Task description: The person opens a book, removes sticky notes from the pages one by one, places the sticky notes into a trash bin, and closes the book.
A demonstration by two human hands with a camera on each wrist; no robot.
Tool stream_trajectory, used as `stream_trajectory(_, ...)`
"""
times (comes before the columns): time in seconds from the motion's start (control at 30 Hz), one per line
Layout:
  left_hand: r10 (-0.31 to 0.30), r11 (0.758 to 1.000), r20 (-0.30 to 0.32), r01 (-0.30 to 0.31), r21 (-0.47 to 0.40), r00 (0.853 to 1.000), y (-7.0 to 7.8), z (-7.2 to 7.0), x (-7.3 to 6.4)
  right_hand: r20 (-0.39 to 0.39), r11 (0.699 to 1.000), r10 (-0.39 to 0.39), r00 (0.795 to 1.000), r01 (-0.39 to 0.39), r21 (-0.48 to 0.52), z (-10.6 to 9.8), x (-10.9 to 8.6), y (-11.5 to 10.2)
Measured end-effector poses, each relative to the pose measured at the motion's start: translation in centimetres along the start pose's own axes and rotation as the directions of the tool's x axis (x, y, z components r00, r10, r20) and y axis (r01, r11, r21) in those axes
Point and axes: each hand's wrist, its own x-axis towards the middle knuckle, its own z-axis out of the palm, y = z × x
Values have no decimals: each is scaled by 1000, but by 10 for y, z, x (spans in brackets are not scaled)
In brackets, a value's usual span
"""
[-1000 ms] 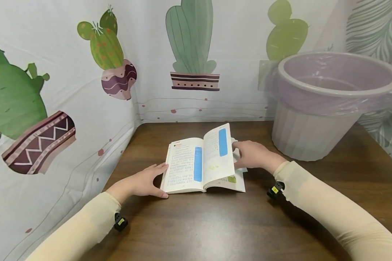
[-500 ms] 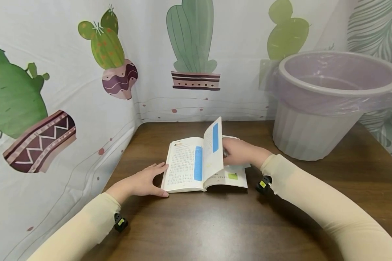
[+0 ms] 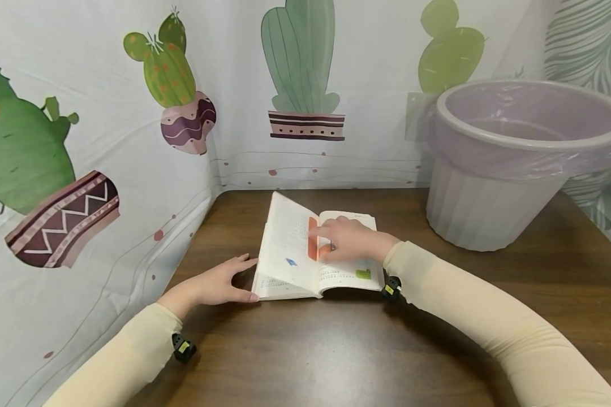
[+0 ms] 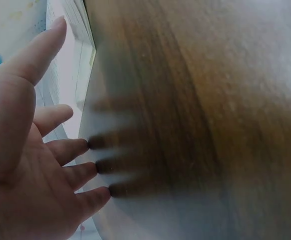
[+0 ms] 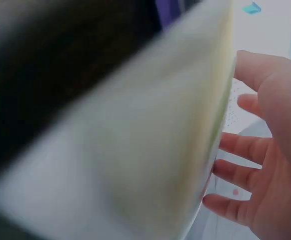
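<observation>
An open book (image 3: pixel 353 270) with printed text lies on the table. One leaf (image 3: pixel 286 243), with a small blue picture, stands raised over the left page and leans left. My right hand (image 3: pixel 348 240) is over the right page beside the spine. Its fingers extend toward the orange block on the leaf and hold nothing; in the right wrist view the hand (image 5: pixel 270 145) has its fingers apart beside pale pages (image 5: pixel 150 130). My left hand (image 3: pixel 216 284) rests at the book's left edge, thumb and fingers spread, the thumb at the lower corner.
A large pale bin (image 3: pixel 489 198) with a thin purple liner stands at the right of the wooden table (image 3: pixel 305 350). Behind hangs a white cloth (image 3: pixel 377 164) printed with cacti. Each wrist carries a small black camera (image 3: pixel 184 347).
My right hand has moved left from behind the lifted leaf to the spine. The leaf has swung over from right to left, and the right page is exposed. My left hand has hardly moved.
</observation>
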Motion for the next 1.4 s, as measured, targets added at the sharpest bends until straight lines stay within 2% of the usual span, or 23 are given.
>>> stream_trajectory(0.27,-12,1000,2,12,21,1000,3,-1,-1,175,998,38,984,-29,-54,13,5,-10)
stream_trajectory(0.43,-18,999,16,18,30,1000,7,-1,0,217,997,49,975,-35,-67,17,5,-14)
stream_trajectory(0.6,-14,997,20,12,81,1000,13,-1,5,246,997,72,967,-65,-38,20,3,-16)
stream_trajectory(0.8,40,984,-20,-36,176,999,24,-5,11,248,997,68,966,-73,13,21,2,-14)
stream_trajectory(1.0,120,968,-92,-96,230,989,32,-7,21,204,997,29,978,-44,65,22,-4,-1)
stream_trajectory(1.13,157,966,-89,-134,222,983,41,-10,30,165,993,-21,986,1,121,19,-15,9)
stream_trajectory(1.4,225,950,-72,-202,237,972,67,-12,50,138,975,16,990,-46,216,10,-44,27)
